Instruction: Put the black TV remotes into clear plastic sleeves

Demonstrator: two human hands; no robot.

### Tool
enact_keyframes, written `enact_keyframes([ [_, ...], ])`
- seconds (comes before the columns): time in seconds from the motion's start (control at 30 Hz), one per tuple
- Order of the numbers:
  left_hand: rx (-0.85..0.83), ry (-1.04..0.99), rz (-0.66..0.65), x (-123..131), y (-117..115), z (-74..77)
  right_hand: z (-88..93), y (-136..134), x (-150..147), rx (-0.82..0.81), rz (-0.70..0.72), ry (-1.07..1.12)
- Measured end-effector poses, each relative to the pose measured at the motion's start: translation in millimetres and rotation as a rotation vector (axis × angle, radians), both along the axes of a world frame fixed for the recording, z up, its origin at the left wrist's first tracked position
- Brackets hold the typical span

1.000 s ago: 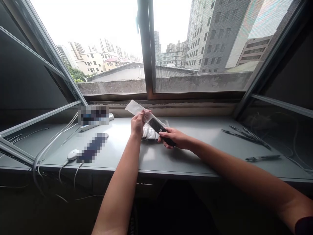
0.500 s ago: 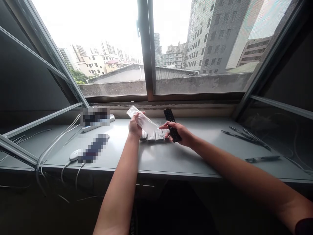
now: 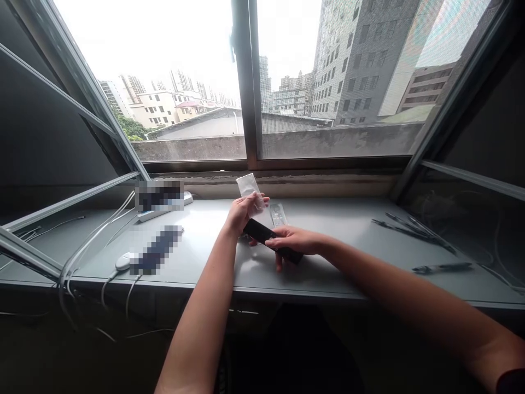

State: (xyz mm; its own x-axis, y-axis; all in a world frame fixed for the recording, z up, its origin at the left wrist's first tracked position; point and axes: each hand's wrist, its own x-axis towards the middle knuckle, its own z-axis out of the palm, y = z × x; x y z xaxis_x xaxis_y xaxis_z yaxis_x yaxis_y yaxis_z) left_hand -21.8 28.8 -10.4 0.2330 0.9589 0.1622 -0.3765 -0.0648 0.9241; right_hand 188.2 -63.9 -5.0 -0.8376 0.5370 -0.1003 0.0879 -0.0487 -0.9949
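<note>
My left hand [image 3: 241, 212] is closed on a translucent plastic sleeve [image 3: 248, 185], whose far end sticks up past the fingers toward the window. A slim black remote control [image 3: 259, 232] slants from below my left hand down to the right. My right hand [image 3: 297, 241] grips its near end, thumb on top and a finger below. The remote's upper end meets the left fingers; whether it touches the sleeve I cannot tell. Just behind the hands lies a clear plastic packet [image 3: 278, 214] on the grey desk [image 3: 340, 219].
At the left are a white power strip [image 3: 164, 207], a white round charger [image 3: 123, 261], a blurred-out dark device [image 3: 158, 251] and loose white cables [image 3: 98, 230]. Several pens [image 3: 410, 230] lie at the right. Metal frame bars [image 3: 74, 202] slant up at both sides, with a window behind.
The remote has swung from upright to slanting, its top now at my left hand. My left hand moved slightly right and the sleeve turned more upright. The right hand came lower and nearer.
</note>
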Motion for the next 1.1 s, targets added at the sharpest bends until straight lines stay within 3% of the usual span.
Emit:
enact_keyframes([
  [0.27, -0.149, -0.153, 0.201, -10, 13, -2.3, 5.4, -5, 0, -0.012, 0.097, -0.078],
  [0.63, -0.196, -0.252, 0.283, -16, 14, 1.5, 10.1, -7, 1, 0.024, 0.228, -0.070],
  [0.77, -0.164, -0.260, 0.278, -16, 9, 6.8, 9.0, -7, 0, 0.044, 0.146, -0.067],
  [0.97, -0.116, 0.017, 0.193, -9, 4, 1.5, 6.5, -2, 2, 0.063, -0.065, 0.057],
  [1.1, -0.084, 0.127, 0.298, -12, 12, -5.2, 5.0, 0, 5, 0.015, -0.051, 0.030],
])
